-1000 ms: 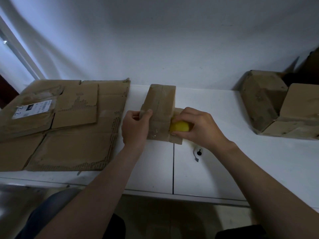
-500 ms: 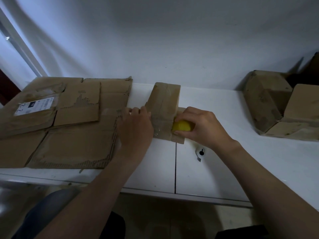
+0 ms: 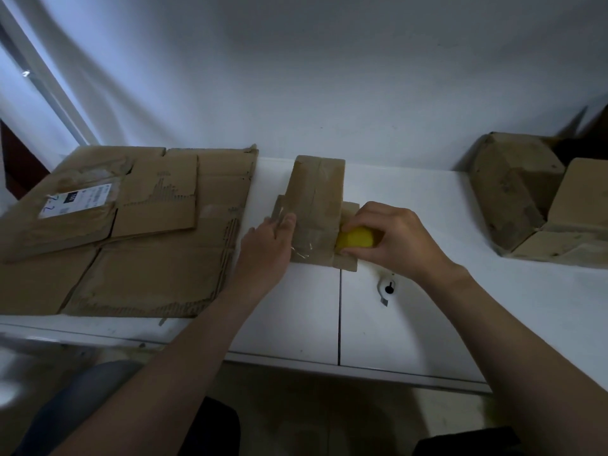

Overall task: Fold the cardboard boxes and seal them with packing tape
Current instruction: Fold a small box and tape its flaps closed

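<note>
Head view: a small cardboard box point(image 3: 316, 205) lies at the centre of the frame on a smooth white counter point(image 3: 427, 324), its long brown body running away toward the pale wall. The board is matt and creased. A strip of clear, shiny packing tape point(image 3: 304, 250) crosses its near end, wrinkled and catching the light. Short flaps stick out on either side of the box near the hands.

The left hand point(image 3: 266, 245) comes in from the lower left and lies flat against the box's left side. Its grip is spread, with straight fingers pressing on the taped flap. The right hand point(image 3: 391, 238), just right of centre, has its grip curled round a smooth, rounded yellow tool point(image 3: 355, 240) and holds it against the box's right edge. What kind of tool it is cannot be told.

In the left half of the frame, large flattened cardboard sheets point(image 3: 148, 258) lie overlapping on the counter. Their edges are torn, and the corrugated ribs show where the top layer has peeled. A white rectangular shipping label point(image 3: 79, 200) sits on the sheet at the far left.

At the right edge, folded boxes point(image 3: 513, 192) stand bunched together, blocky and scuffed.

A dark straight seam point(image 3: 339, 317) splits the counter in front of the box, and a small black knob point(image 3: 389, 287) sits just to its right, below the right wrist.
</note>
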Demonstrator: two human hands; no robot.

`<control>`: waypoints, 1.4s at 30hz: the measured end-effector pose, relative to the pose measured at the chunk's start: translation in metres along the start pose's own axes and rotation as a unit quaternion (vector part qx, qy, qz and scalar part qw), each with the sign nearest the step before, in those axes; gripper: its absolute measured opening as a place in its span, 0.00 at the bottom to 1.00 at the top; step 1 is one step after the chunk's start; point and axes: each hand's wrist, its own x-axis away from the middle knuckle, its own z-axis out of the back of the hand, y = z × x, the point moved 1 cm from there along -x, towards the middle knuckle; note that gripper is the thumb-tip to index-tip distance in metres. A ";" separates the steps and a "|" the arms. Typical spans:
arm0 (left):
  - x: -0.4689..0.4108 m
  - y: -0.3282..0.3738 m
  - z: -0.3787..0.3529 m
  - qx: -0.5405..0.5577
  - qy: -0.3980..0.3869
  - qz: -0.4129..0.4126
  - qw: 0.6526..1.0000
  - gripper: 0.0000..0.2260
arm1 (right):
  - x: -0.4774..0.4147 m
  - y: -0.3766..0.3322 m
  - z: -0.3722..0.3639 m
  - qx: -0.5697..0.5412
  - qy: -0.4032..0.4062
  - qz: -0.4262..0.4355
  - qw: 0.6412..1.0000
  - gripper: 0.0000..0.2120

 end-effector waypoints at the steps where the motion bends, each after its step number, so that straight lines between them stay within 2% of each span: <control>1: 0.004 0.002 0.002 -0.026 0.001 -0.009 1.000 0.27 | 0.000 0.000 0.003 -0.003 -0.010 0.006 1.000 0.15; 4: 0.011 -0.001 0.008 -0.104 0.038 -0.061 0.992 0.26 | -0.002 -0.001 0.011 -0.017 -0.042 0.012 0.999 0.16; 6: 0.012 -0.003 0.010 -0.086 0.067 -0.142 0.984 0.27 | -0.003 -0.005 0.012 -0.006 -0.072 0.016 0.997 0.18; 8: 0.006 -0.003 0.010 -0.072 0.049 -0.228 0.970 0.25 | -0.003 -0.009 0.012 0.007 -0.101 0.004 0.995 0.23; 10: -0.003 -0.004 0.005 -0.098 0.019 -0.261 0.960 0.21 | -0.002 -0.011 0.010 0.018 -0.125 -0.012 0.992 0.28; 15: -0.013 -0.007 -0.002 -0.091 0.066 -0.266 0.957 0.20 | 0.000 -0.014 0.004 0.032 -0.148 -0.025 0.988 0.26; 18: -0.015 -0.008 -0.003 -0.071 0.065 -0.271 0.958 0.20 | -0.003 -0.027 -0.003 0.029 -0.101 -0.062 0.993 0.24; 21: -0.016 -0.011 -0.002 -0.035 0.060 -0.265 0.962 0.20 | -0.008 -0.037 -0.012 0.072 -0.051 -0.107 0.990 0.22; 25: -0.017 -0.015 0.003 0.023 0.021 -0.229 0.973 0.17 | -0.010 -0.035 -0.017 0.087 -0.055 -0.099 0.990 0.18; 28: -0.015 -0.023 0.010 0.054 0.027 -0.231 0.971 0.23 | -0.012 -0.036 -0.015 0.066 -0.060 -0.113 0.990 0.16; 30: -0.012 -0.028 0.017 0.126 0.028 -0.194 0.972 0.25 | -0.014 -0.039 -0.015 0.067 -0.063 -0.122 0.988 0.16; 32: -0.006 -0.032 0.025 0.171 0.049 -0.132 0.975 0.21 | -0.015 -0.040 -0.015 0.074 -0.065 -0.130 0.987 0.16; 34: 0.002 -0.036 0.032 0.130 0.098 -0.099 0.982 0.11 | -0.015 -0.041 -0.015 0.081 -0.065 -0.134 0.986 0.16; 36: 0.009 -0.038 0.036 0.091 0.133 -0.100 0.982 0.06 | -0.015 -0.042 -0.015 0.085 -0.065 -0.135 0.985 0.16; 39: 0.015 -0.035 0.034 0.077 0.135 -0.117 0.981 0.05 | -0.015 -0.043 -0.016 0.086 -0.064 -0.138 0.985 0.16; 42: 0.014 -0.033 0.031 0.093 0.126 -0.098 0.983 0.07 | -0.015 -0.042 -0.018 0.085 -0.065 -0.141 0.984 0.16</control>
